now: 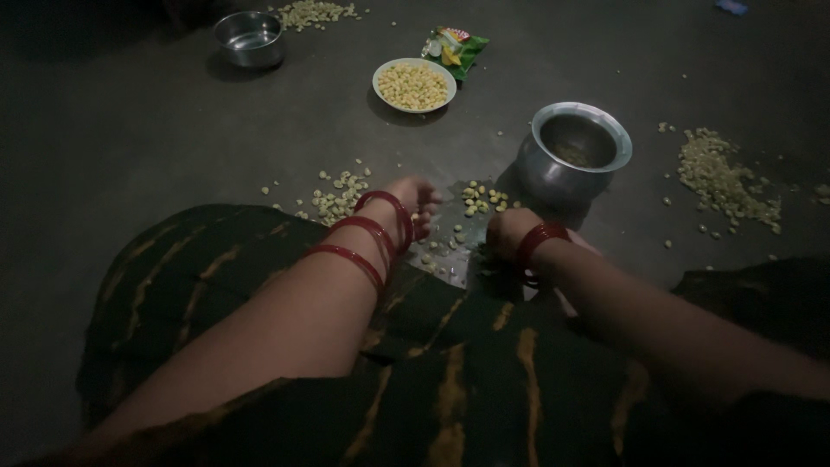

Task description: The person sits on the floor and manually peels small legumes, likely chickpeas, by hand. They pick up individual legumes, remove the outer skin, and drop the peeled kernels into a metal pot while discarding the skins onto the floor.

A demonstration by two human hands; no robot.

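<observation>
Setting: dim floor (130,130); the person sits on it, lap covered by dark cloth with ochre stripes (450,389).
Left hand (413,201): red bangles (372,233) on the wrist, fingers curled down over scattered kernels (475,201); whether they pinch one cannot be told in this light.
Right hand (508,235): also bangled, fingers folded under at the cloth edge; grip not visible, so open or closed cannot be told.
Work item: pale yellow kernels, small and rounded, lying loose on the floor between the two hands and just beside the metal pot (574,151).
Pot: upright, mouth open, near the right hand; contents dark, a few bits inside.
Other piles: husk-like bits (339,197) left of the left hand; a larger heap (724,180) toward the right edge of the floor.
Far side: white bowl of kernels (414,85), green packet (456,47) touching behind it, steel bowl (249,38) at the far left.
Risk: in my judgement, loose kernels may roll or mix with husks, because piles lie close and the light is poor.
Risk: a forearm sweep could tip the pot.
</observation>
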